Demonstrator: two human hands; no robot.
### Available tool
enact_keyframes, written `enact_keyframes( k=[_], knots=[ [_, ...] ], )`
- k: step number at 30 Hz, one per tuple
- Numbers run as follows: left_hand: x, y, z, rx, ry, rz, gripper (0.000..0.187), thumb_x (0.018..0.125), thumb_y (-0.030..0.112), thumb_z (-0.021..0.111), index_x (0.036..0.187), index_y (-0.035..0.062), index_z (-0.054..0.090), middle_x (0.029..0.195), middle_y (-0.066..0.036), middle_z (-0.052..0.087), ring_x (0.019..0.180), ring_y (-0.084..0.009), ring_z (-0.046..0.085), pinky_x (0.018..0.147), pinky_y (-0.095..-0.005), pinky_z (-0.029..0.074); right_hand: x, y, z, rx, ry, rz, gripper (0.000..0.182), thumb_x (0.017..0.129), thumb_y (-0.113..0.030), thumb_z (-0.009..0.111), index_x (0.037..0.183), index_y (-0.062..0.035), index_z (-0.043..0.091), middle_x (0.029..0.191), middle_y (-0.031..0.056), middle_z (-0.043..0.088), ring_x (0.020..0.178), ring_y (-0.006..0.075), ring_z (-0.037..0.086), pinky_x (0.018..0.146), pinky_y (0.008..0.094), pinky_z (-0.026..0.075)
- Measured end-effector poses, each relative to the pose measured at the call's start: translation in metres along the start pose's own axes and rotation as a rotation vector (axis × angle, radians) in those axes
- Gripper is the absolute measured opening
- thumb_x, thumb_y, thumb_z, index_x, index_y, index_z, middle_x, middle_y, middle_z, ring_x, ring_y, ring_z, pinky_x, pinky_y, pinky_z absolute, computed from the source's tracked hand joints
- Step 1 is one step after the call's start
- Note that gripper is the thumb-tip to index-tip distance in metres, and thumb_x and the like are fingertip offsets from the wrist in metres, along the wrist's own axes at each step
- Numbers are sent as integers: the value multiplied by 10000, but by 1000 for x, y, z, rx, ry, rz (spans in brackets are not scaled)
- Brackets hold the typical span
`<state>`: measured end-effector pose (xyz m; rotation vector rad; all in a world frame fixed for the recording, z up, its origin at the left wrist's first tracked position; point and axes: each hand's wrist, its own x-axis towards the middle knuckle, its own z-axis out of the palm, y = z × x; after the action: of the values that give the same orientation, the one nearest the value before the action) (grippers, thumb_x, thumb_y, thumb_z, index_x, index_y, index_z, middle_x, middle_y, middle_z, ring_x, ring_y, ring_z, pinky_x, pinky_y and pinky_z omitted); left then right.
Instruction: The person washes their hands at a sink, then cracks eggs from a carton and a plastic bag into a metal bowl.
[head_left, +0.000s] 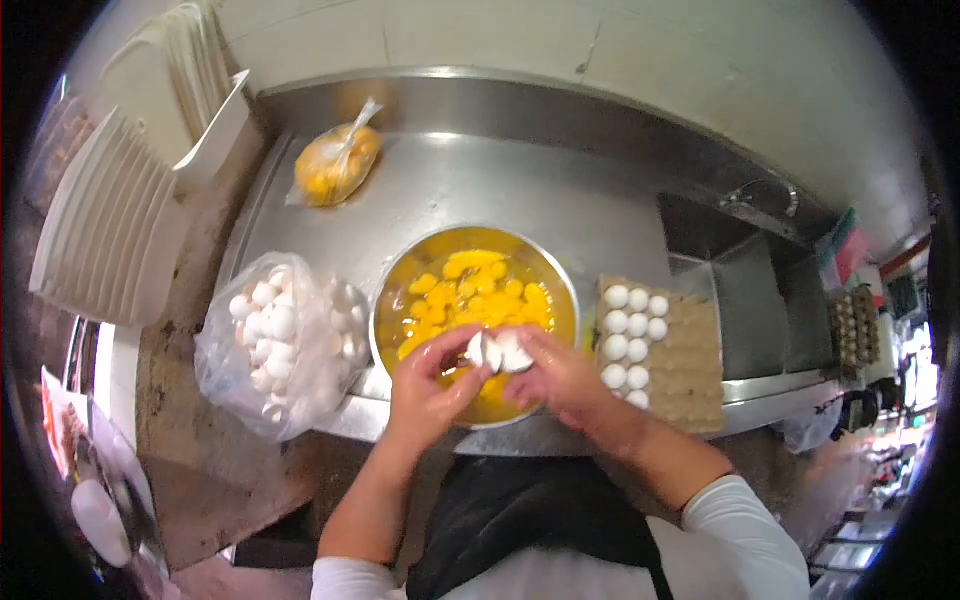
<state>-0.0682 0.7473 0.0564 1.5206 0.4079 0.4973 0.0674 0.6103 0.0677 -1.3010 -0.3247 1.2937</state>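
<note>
- The cracked egg, white-shelled, is above the front part of the metal bowl; its shell shows as two pieces side by side, the long axis running roughly left to right.
- The left hand has its grip closed on the left piece, fingertips pointing inward.
- The right hand has its grip closed around the right piece.
- The bowl, holding yellow yolks in clear liquid, is at the middle of the front edge of the steel bench.
- Just right of the bowl, by the front edge, is a cardboard egg tray, its long axis front to back; white eggs fill cups on its left side.
- Left of the bowl, at the front left corner, a clear plastic bag holds white shells; whether some are whole eggs is unclear.
- Near the back left corner is a knotted clear bag with yellow-orange contents, its knot pointing toward the back edge.
- Sink basins are at the right end.
</note>
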Motion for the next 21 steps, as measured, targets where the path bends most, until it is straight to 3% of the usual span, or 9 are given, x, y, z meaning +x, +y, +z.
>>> enact_keyframes(
  k=[4, 8, 10, 12, 13, 14, 17, 20, 21],
  knots=[
    [-14, 0, 0, 198, -31, 222, 450, 787, 78, 745, 1200, -23, 596, 1243, -185, 601, 1155, -254, 582, 988, -372, 451, 0, 14, 16, 232, -116, 7, 436, 997, -440, 450, 1299, -126, 469, 978, 54, 617, 700, 153, 610, 519, 244, 471],
    [-22, 15, -5, 377, 24, 375, 444, 716, 106, 786, 1126, 20, 638, 1196, -172, 635, 1160, -296, 583, 1007, -414, 434, -19, -1, 34, 84, -117, -41, 591, 955, -418, 568, 1426, -117, 375, 1021, 23, 595, 761, 88, 565, 566, 210, 442],
    [-25, 25, -3, 368, 55, 441, 422, 683, 97, 778, 1088, 43, 672, 1144, -174, 652, 1108, -287, 612, 987, -400, 444, -25, -2, 38, 62, -97, -104, 645, 949, -451, 560, 1452, -117, 333, 1067, 33, 587, 761, 90, 568, 573, 213, 450],
    [-32, 23, -12, 237, -59, 339, 438, 695, 70, 776, 1110, 29, 642, 1128, -154, 661, 1041, -240, 627, 942, -374, 470, -38, -12, 46, 50, -157, -67, 704, 948, -494, 532, 1491, -137, 261, 1124, 30, 566, 775, 97, 572, 583, 218, 459],
    [-32, 18, -16, 292, -75, 417, 453, 721, 47, 747, 1152, 5, 615, 1148, -148, 640, 1024, -213, 614, 923, -356, 475, -40, -11, 48, 39, -116, -109, 704, 948, -494, 532, 1491, -137, 261, 1124, 30, 566, 775, 97, 572, 583, 218, 459],
    [-34, 32, -16, 419, -106, 528, 383, 848, 106, 728, 1216, 60, 634, 1193, -137, 638, 1015, -221, 626, 846, -296, 494, -40, -7, 50, 56, -139, -129, 726, 947, -521, 509, 1504, -149, 228, 1136, 32, 556, 776, 100, 575, 586, 225, 464],
    [-40, 30, -24, 379, -140, 607, 388, 835, 85, 738, 1203, 27, 632, 1157, -125, 645, 926, -202, 614, 805, -300, 490, -47, -4, 58, 72, -162, -177, 754, 945, -563, 474, 1520, -168, 187, 1157, 39, 544, 774, 106, 582, 596, 237, 477],
    [-54, 33, -36, 418, -57, 595, 391, 831, 65, 737, 1201, 10, 625, 1130, -122, 644, 914, -190, 600, 797, -301, 486, -51, 4, 66, 36, -157, -210, 761, 943, -598, 438, 1519, -169, 184, 1215, 68, 541, 768, 107, 589, 613, 235, 485],
    [-56, 29, -43, 358, -12, 475, 392, 832, 55, 732, 1203, -2, 618, 1127, -123, 641, 947, -194, 602, 815, -310, 489, -50, 8, 66, 73, -200, -181, 732, 966, -563, 417, 1526, -166, 163, 1212, 62, 540, 798, 113, 592, 610, 223, 490]
  ],
)
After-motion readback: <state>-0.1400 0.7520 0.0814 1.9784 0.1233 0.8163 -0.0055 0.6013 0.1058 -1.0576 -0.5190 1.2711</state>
